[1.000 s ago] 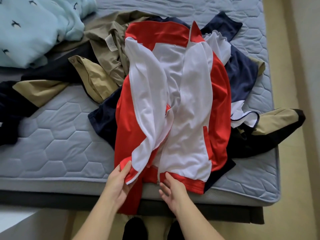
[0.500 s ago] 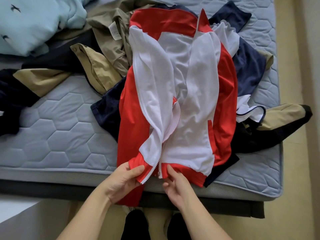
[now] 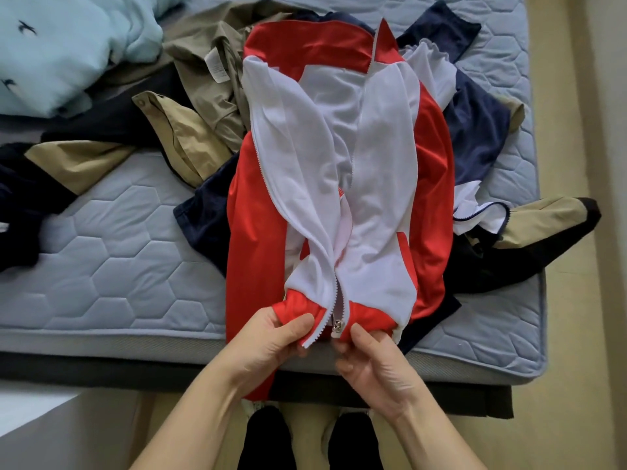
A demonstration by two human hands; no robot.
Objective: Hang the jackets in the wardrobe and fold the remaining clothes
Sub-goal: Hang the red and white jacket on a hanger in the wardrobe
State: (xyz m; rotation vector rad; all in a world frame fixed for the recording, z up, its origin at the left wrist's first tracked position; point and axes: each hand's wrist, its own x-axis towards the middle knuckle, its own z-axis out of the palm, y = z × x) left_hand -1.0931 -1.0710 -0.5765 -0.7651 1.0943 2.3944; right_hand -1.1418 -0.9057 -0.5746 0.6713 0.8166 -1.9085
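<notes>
Two hands sat at six o'clock by the mattress [image 3: 118, 266] edge. The left hand [image 3: 271, 337] pinched the left hem of the red and white jacket [image 3: 339, 164], the right hand [image 3: 376, 364] gripped the right hem beside the zipper slider [image 3: 336, 324]. The jacket lay lining-up at centre over a navy garment [image 3: 475, 130]; a khaki jacket [image 3: 203, 79] lay toward eleven o'clock.

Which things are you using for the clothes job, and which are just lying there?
Job:
red and white jacket, zipper, left hand, right hand, khaki shirt, navy garment

Lying about:
light blue bird-print fabric, mattress
</notes>
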